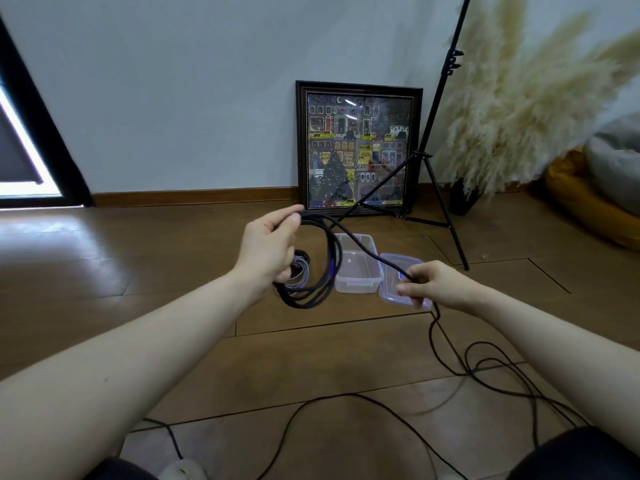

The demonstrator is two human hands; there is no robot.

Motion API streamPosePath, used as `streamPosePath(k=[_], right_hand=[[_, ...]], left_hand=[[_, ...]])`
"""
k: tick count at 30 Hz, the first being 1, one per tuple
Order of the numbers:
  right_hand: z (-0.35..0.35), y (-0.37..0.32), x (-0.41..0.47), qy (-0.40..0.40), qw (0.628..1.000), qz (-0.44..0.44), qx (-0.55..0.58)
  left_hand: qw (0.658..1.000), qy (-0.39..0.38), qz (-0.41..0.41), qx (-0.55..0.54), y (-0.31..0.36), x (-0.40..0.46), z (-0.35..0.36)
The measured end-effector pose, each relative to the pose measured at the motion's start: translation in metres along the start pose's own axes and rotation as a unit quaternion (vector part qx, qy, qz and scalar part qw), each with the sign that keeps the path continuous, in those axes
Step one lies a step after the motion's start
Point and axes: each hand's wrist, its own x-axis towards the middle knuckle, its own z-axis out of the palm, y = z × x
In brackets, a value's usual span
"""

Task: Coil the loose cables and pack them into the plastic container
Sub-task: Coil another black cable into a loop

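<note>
The left hand [265, 245] is raised over the wooden floor [138, 271], its fingers [289, 216] curled round the top of several loops of black cable [332, 268]; the coil hangs down from that grip, in front of the left side of the plastic container [356, 263]. From the coil one strand runs down and to the right to the right hand [433, 284], whose thumb and fingers pinch it above the container's lid [398, 282]. Past that pinch the cable drops to the floor and trails in loose curves across the boards near the person's knees. The clear container sits open on the floor, with the lid lying flat just beside it on the right. A small bundle of pale cable [299, 271] lies on the floor to the left of the container, partly hidden behind the left hand. Farther back a framed picture [358, 147] leans on the wall, a black tripod stand [436, 133] stands before it, and pampas grass [519, 109] rises at the right
</note>
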Motion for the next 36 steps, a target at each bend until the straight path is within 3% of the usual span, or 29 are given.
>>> streamPosePath(k=[15, 20, 24, 28, 32, 36], right_hand=[[-0.016, 0.007, -0.004, 0.087, 0.991, 0.101, 0.010], [-0.018, 0.002, 0.003, 0.182, 0.976, 0.113, 0.025], [-0.021, 0.002, 0.003, 0.257, 0.964, 0.068, 0.004], [-0.023, -0.005, -0.001, 0.297, 0.949, -0.004, -0.103], [-0.020, -0.020, -0.003, 0.220, 0.958, -0.065, -0.174], [-0.012, -0.036, -0.007, 0.118, 0.969, -0.117, -0.181]], left_hand=[[0.970, 0.239, -0.026, -0.038, -0.009, 0.021, -0.035], [0.961, 0.273, -0.038, -0.004, -0.014, 0.024, -0.032], [0.965, 0.258, -0.036, 0.011, -0.016, 0.026, -0.034], [0.977, 0.206, -0.055, 0.016, -0.015, 0.022, -0.029], [0.992, 0.112, -0.046, 0.041, -0.013, 0.013, -0.019], [0.994, 0.075, -0.049, 0.058, -0.013, 0.008, -0.006]])
